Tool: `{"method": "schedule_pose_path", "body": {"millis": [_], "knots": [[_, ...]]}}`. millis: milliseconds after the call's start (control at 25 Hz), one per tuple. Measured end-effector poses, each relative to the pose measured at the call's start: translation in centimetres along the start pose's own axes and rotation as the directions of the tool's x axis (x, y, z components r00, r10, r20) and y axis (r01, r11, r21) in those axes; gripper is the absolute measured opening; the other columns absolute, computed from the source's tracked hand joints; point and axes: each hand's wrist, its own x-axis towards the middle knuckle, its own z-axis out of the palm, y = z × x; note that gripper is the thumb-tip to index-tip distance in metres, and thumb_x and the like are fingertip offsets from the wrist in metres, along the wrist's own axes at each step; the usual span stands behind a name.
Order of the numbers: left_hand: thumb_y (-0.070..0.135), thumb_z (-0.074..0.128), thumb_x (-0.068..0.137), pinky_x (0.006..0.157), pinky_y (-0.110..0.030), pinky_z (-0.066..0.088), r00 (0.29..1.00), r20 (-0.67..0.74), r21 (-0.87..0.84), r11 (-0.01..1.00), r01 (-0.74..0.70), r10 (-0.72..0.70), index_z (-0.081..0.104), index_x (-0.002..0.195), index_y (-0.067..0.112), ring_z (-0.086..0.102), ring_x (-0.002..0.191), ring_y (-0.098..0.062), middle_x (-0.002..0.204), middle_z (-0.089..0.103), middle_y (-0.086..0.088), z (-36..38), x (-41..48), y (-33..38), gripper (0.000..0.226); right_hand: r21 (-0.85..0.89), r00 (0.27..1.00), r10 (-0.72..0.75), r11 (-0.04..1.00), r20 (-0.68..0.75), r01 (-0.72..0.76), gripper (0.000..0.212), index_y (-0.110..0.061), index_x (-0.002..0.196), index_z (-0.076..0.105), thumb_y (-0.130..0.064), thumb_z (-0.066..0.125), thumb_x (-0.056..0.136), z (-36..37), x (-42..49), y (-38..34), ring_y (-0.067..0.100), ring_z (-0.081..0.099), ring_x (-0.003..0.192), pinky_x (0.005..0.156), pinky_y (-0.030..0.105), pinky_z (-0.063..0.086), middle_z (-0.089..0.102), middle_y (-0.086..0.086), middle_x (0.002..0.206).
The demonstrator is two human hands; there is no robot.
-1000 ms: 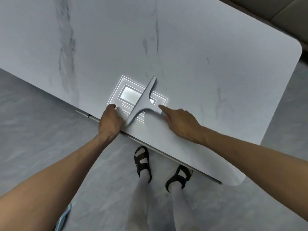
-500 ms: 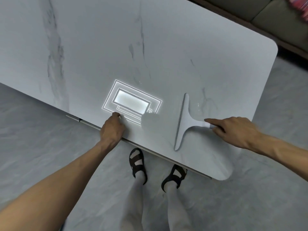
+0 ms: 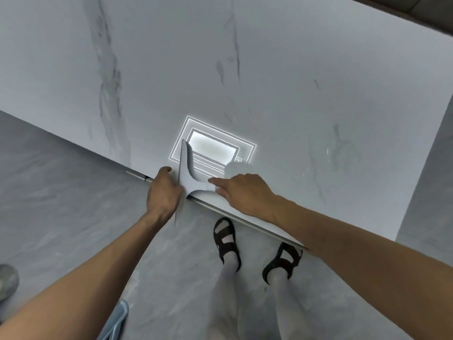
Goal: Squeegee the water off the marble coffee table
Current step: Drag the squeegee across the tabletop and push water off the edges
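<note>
A big pale marble table (image 3: 294, 69) with grey streaks fills most of the view, and a grey floor (image 3: 61, 192) lies below its near edge. A bright ceiling light shines back off the top as a glowing box shape (image 3: 213, 146).

The squeegee (image 3: 187, 173) is at the near edge of the table. It is pale grey, almost the same colour as the marble, with a long thin blade and a short handle that widens into the blade. The blade points away from the person, and its near end sticks out past the edge, over the floor.

The right hand (image 3: 247, 192) holds the handle. Its fingers are curled on it and one finger lies straight along the top. The left hand (image 3: 163, 192) rests on the table edge, just beside the blade, with its fingers bent over the rim. I cannot tell if it touches the blade.

A few small shiny drops (image 3: 327, 150) show on the right part of the top. A faint wet mark shows there too. So I think that side is not dry yet. The rest looks smooth, but thin water is hard to see on this shiny stone. My guess is the job is partly done, with more wipes left on the right. The person's feet in dark sandals (image 3: 226, 239) stand close to the table.
</note>
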Motion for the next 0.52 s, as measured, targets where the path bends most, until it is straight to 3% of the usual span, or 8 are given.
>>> {"method": "schedule_pose_path", "body": {"millis": [160,320,440,520], "knots": [[0.001,0.049,0.085,0.088,-0.037,0.045,0.99,0.065,0.026,0.991,-0.129,0.127,0.044,0.132,0.005,0.054,0.115,-0.033,0.127,0.056,-0.015,1.6,-0.9,2.0,0.048,-0.004,0.986,0.163,0.987,0.026,-0.163,0.041,-0.048,0.143,0.036,-0.046,0.028,0.103,-0.7,-7.8,8.0,0.02,0.064,0.101,0.082,0.033,0.048,0.069,-0.003,0.11],[0.001,0.049,0.084,0.094,-0.038,0.042,0.954,0.138,0.088,0.956,-0.279,0.266,0.047,0.127,0.003,0.049,0.117,-0.031,0.127,0.051,-0.015,3.3,-1.9,5.1,0.043,-0.112,0.925,0.37,0.926,0.083,-0.36,0.042,-0.054,0.143,0.03,-0.048,0.023,0.102,-3.0,-16.6,14.9,0.014,0.061,0.109,0.077,0.027,0.04,0.066,-0.013,0.119],[0.013,0.047,0.09,0.084,-0.035,0.044,0.976,0.111,0.052,0.98,-0.194,0.187,0.049,0.128,0.011,0.056,0.111,-0.031,0.122,0.06,-0.01,3.8,-2.0,7.1,0.038,-0.189,0.895,0.434,0.892,0.1,-0.411,0.042,-0.054,0.142,0.031,-0.049,0.022,0.101,-5.0,-20.0,15.9,0.014,0.061,0.112,0.083,0.029,0.044,0.064,-0.017,0.125],[0.022,0.044,0.094,0.075,-0.032,0.043,0.991,0.074,0.014,0.993,-0.114,0.113,0.049,0.127,0.015,0.061,0.103,-0.032,0.115,0.065,-0.01,3.4,-1.7,7.7,0.035,-0.16,0.921,0.379,0.918,0.096,-0.361,0.042,-0.055,0.141,0.032,-0.052,0.023,0.101,-5.9,-18.8,15.0,0.014,0.061,0.112,0.085,0.03,0.046,0.064,-0.017,0.125]]}}
